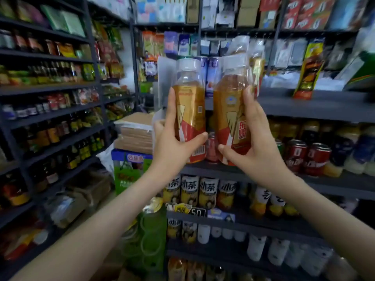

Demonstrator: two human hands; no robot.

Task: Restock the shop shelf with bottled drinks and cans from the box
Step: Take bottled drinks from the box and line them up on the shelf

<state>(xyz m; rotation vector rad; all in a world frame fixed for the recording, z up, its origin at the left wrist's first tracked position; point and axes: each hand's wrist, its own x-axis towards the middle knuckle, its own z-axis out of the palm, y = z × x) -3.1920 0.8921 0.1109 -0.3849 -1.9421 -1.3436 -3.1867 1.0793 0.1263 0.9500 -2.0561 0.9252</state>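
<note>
- Left hand [172, 142]: gripping the left bottle [189, 102] low on its label, thumb curling across the front, fingers wrapping round the far side.
- Right hand [255, 147]: gripping the right bottle [231, 110], thumb lying under the red part of the label, fingers curling up its right side.
- Left bottle: standing upright in the air in front of the shelf [304, 106]; white cap, amber drink, gold-and-red label with a barcode facing the camera.
- Right bottle: hanging just beside the left bottle with a narrow gap between them, leaning slightly to the right; same label.
- Film [241, 49]: clear plastic clinging round the right bottle's cap and rising above it; whether it is wrapping another bottle behind cannot be told.
- Shelf: dark boards running to the right behind both bottles; the bottle bases are hovering level with the board carrying the cans [306, 157].
- Cans: red, standing in a row to the right of the right hand.
- Tea bottles [190, 191]: yellow-labelled, lining the board below the hands.
- Cartons [136, 134]: brown, stacking on a green box [129, 169] to the left of the left hand.
</note>
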